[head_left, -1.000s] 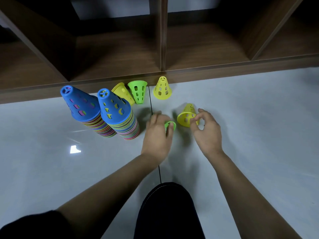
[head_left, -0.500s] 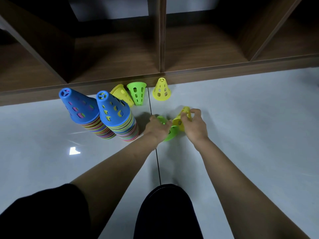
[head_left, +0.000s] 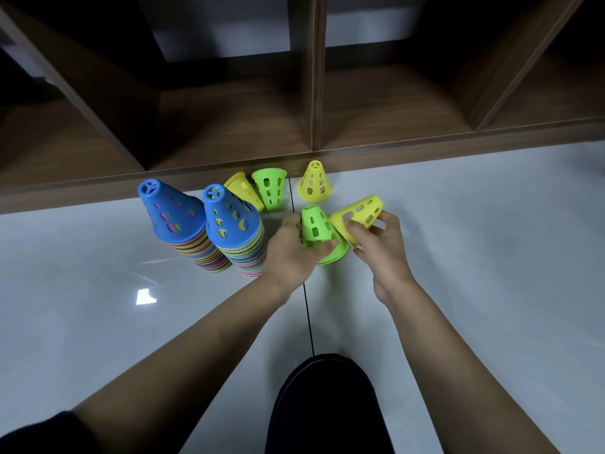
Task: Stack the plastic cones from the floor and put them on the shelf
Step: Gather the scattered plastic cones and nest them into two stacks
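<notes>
My left hand [head_left: 291, 249] grips a green cone [head_left: 316, 224] that stands upright, tip up. My right hand [head_left: 381, 244] holds a yellow cone [head_left: 361, 209] tilted on its side, its rim close beside the green one. By the shelf's base stand an upright yellow cone [head_left: 315, 182], an upside-down green cone [head_left: 270, 188] and a tipped yellow cone [head_left: 244, 188]. Two tall multicoloured cone stacks, each topped with a blue cone, stand on the left: left stack [head_left: 173, 213], right stack [head_left: 230, 221].
The dark wooden shelf [head_left: 229, 126] runs across the top, split by dividers into open compartments. The glossy pale floor [head_left: 474, 240] has a dark tile seam down the middle. My dark-clad knee [head_left: 324, 404] is at the bottom centre.
Both hands picked their cones off the floor. The green cone now stands tip up in my left hand, and the yellow cone has been lifted and tilted beside it.
</notes>
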